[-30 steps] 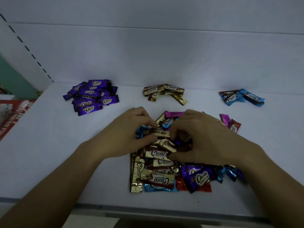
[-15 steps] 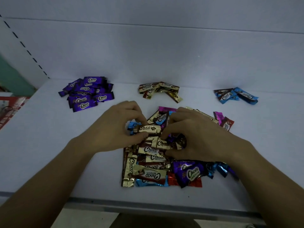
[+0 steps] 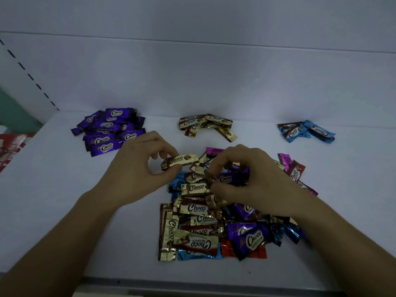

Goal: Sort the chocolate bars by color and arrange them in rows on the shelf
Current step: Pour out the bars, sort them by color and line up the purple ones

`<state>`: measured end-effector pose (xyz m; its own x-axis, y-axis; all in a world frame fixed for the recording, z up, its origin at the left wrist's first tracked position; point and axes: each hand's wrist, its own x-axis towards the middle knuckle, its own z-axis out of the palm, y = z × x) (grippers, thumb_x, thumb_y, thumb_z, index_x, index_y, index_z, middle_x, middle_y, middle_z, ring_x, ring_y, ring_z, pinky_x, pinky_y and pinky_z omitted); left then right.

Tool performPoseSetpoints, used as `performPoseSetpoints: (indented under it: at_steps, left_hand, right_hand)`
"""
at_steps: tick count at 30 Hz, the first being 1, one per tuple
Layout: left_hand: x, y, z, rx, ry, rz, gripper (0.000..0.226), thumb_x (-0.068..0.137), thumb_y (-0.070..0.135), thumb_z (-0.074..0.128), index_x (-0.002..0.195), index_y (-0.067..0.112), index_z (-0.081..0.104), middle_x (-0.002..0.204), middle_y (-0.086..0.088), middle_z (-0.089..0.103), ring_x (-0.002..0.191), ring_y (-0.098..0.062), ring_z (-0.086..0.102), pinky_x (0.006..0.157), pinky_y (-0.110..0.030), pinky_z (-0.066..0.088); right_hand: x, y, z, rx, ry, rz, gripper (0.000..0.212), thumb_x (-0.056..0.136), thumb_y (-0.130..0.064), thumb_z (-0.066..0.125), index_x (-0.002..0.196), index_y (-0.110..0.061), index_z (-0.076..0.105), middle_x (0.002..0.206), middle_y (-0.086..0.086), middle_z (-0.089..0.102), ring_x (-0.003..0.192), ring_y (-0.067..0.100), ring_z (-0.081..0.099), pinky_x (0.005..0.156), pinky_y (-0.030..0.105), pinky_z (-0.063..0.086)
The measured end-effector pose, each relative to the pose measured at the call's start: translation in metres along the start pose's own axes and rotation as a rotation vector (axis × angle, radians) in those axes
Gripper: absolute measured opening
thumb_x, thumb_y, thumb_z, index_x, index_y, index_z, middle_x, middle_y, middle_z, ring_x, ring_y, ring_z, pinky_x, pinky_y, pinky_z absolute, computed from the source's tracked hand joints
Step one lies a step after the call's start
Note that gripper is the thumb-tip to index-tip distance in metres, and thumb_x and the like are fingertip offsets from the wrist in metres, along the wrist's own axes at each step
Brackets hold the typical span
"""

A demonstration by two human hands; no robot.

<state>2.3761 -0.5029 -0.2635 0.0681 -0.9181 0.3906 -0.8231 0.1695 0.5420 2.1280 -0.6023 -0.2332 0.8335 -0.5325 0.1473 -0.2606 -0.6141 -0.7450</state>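
A mixed pile of chocolate bars (image 3: pixel 201 228) in gold, purple, blue, red and pink wrappers lies at the front middle of the white shelf (image 3: pixel 64 211). My left hand (image 3: pixel 137 174) pinches a gold bar (image 3: pixel 180 160) between thumb and fingers, lifted just above the pile's far left edge. My right hand (image 3: pixel 250 179) pinches another gold bar (image 3: pixel 205 176) at the pile's top; much of that bar is hidden by my fingers. Sorted groups lie at the back: purple bars (image 3: pixel 109 130), gold bars (image 3: pixel 206 125), blue bars (image 3: pixel 306 130).
The shelf's back wall (image 3: pixel 192 71) rises right behind the sorted groups. A perforated side panel (image 3: pixel 25 71) closes the left end. The shelf's front edge (image 3: pixel 192 284) runs along the bottom. Red packaging (image 3: pixel 10 148) shows beyond the left end.
My left hand has lifted its gold bar off the pile and away to the left. My right hand has shifted little and now pinches a gold bar at the pile's top.
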Motion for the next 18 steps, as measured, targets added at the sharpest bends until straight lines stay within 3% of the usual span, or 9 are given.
performPoseSetpoints:
  at_steps: [4, 6, 10, 14, 18]
  left_hand:
    - [0.008, -0.001, -0.002, 0.030, 0.056, -0.021, 0.028, 0.080, 0.051, 0.065, 0.095, 0.029, 0.072, 0.086, 0.016, 0.057, 0.080, -0.011, 0.057, 0.066, -0.023, 0.046]
    - [0.021, -0.003, -0.004, 0.084, 0.045, -0.010, 0.030, 0.080, 0.054, 0.063, 0.095, 0.029, 0.072, 0.084, 0.016, 0.057, 0.077, -0.007, 0.056, 0.065, -0.021, 0.046]
    - [0.058, -0.017, 0.005, 0.091, 0.035, -0.017, 0.029, 0.081, 0.050, 0.069, 0.093, 0.025, 0.072, 0.083, 0.011, 0.059, 0.072, -0.006, 0.055, 0.066, -0.032, 0.050]
    - [0.090, -0.039, 0.028, 0.089, 0.038, -0.044, 0.023, 0.078, 0.041, 0.077, 0.093, 0.024, 0.072, 0.085, 0.005, 0.058, 0.072, -0.003, 0.049, 0.066, -0.033, 0.046]
    - [0.101, -0.043, 0.041, 0.116, 0.042, -0.050, 0.026, 0.079, 0.043, 0.073, 0.096, 0.024, 0.073, 0.089, 0.003, 0.057, 0.077, -0.008, 0.049, 0.067, -0.027, 0.037]
  right_hand:
    - [0.012, -0.005, -0.012, 0.052, 0.031, 0.050, 0.012, 0.082, -0.026, 0.078, 0.094, -0.026, 0.074, 0.087, -0.012, 0.072, 0.084, 0.006, 0.065, 0.069, 0.010, 0.043]
    - [0.027, -0.001, -0.019, -0.047, 0.078, 0.062, 0.012, 0.081, -0.030, 0.076, 0.093, -0.028, 0.075, 0.083, -0.014, 0.071, 0.081, 0.004, 0.063, 0.065, 0.010, 0.042]
    - [0.071, 0.020, -0.029, -0.335, 0.156, 0.029, 0.015, 0.084, -0.034, 0.073, 0.096, -0.025, 0.076, 0.085, -0.012, 0.072, 0.074, 0.003, 0.062, 0.066, 0.011, 0.045]
    - [0.110, 0.049, -0.028, -0.623, 0.223, 0.003, 0.027, 0.087, -0.036, 0.070, 0.105, -0.017, 0.072, 0.091, 0.001, 0.073, 0.083, 0.022, 0.064, 0.073, 0.032, 0.051]
    - [0.123, 0.063, -0.026, -0.739, 0.252, 0.028, 0.022, 0.089, -0.037, 0.067, 0.098, -0.017, 0.067, 0.085, 0.005, 0.067, 0.082, 0.026, 0.060, 0.069, 0.040, 0.053]
